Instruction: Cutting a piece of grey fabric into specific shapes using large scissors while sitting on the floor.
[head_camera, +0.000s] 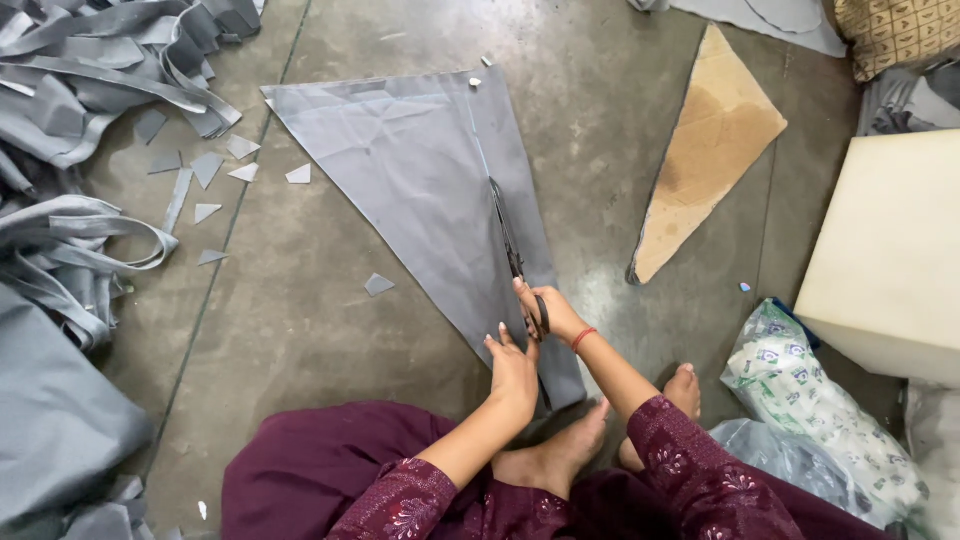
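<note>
A grey triangular fabric piece (420, 190) lies flat on the concrete floor, dark scissors (512, 255) slicing along its right edge.

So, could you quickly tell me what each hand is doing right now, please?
Left hand: open, flat on the grey fabric.
Right hand: closed on the scissors, whose blades lie on the fabric.
</note>
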